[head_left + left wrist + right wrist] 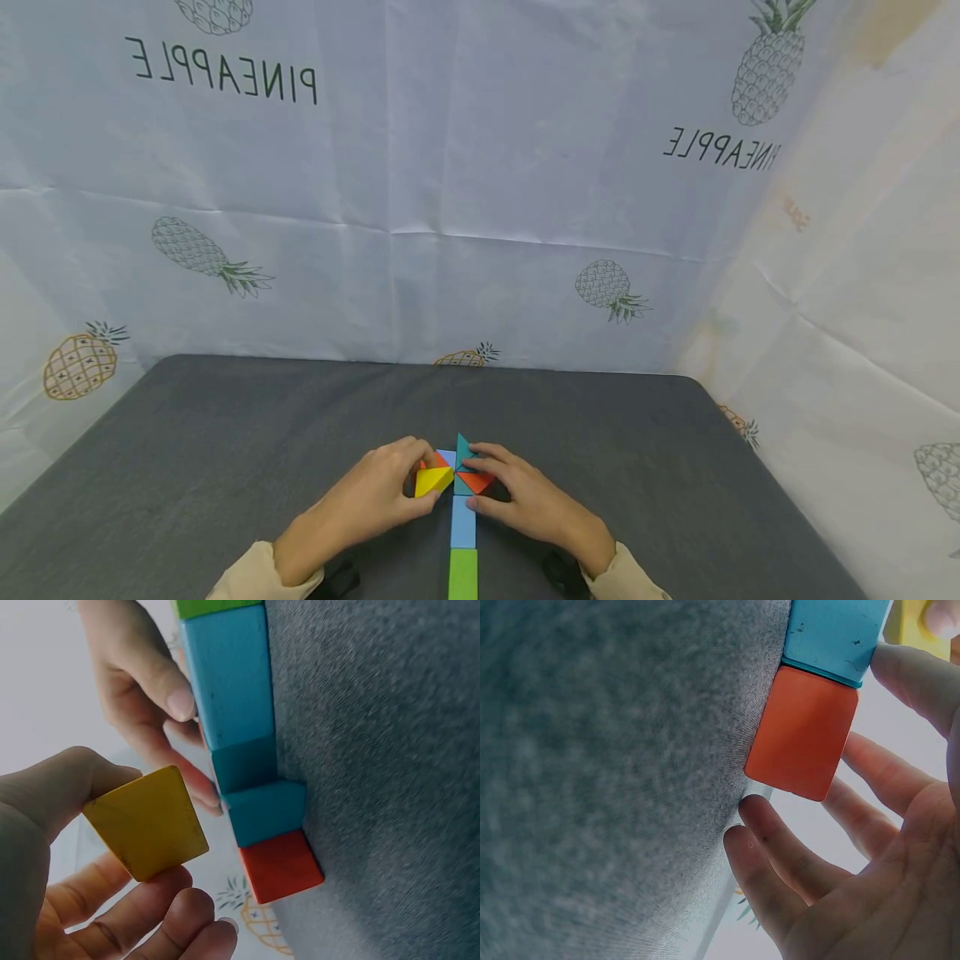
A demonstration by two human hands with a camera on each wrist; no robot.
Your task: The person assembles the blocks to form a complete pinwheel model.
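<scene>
Between thumb and fingers, my left hand (375,485) pinches a yellow triangular block (432,481), just left of a row of blocks. In the left wrist view the yellow block (148,823) shows a square face and is held apart from the row. My right hand (536,497) rests along the row's right side, fingers spread: its thumb touches the light blue rectangular block (463,522), and fingertips reach a teal triangular block (462,450). A red triangular block (476,481) lies between that thumb and fingers. A second red block (440,461) is partly hidden behind the yellow one.
A green block (462,573) continues the row toward me. Another light blue piece (447,457) shows at the far end. Everything lies on a dark grey table (247,433), with a pineapple-print cloth (480,167) hanging behind it.
</scene>
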